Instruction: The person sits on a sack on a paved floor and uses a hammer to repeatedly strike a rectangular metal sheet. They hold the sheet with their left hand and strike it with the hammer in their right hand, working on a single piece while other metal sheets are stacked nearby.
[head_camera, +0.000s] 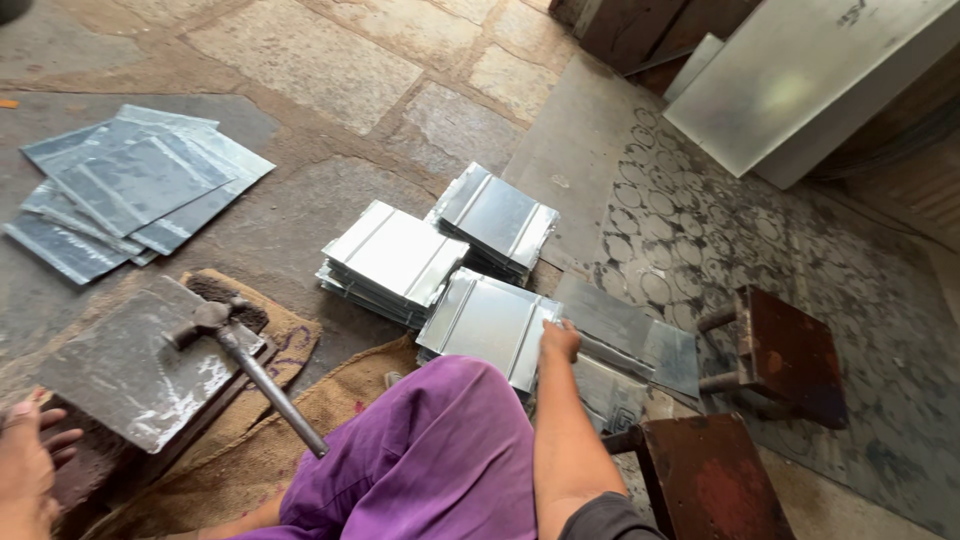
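The right hand (560, 340) is closed on the edge of a flat grey metal sheet (610, 322), which lies on a low pile of similar sheets (625, 375) just right of the purple-clad knee (440, 450). The left hand (25, 470) is seen only in part at the lower left corner, fingers spread and resting at the edge of a worn steel plate (130, 375); nothing is clasped in it, as far as can be told from the cropped view. A hammer (245, 360) is laid across that plate, head up toward the left and handle slanting down to the right. The plate is set on a block over a piece of brown sacking (300, 400). Three stacks of bright ribbed metal panels are placed on the stone floor (330, 60): the near stack (485, 325) just beside the right hand, the middle stack (390, 260) to its left, the far stack (495, 220) behind. A looser heap of duller grey sheets (130, 190) is spread well apart at the upper left. A rusty red stool (710, 480) stands at the lower right, and a second small red-brown stand (785, 355) lies near it on a grey patterned mat (700, 230). A large pale grey panel (810, 80) is leaned at the upper right, with a small dark scribble near its top edge.
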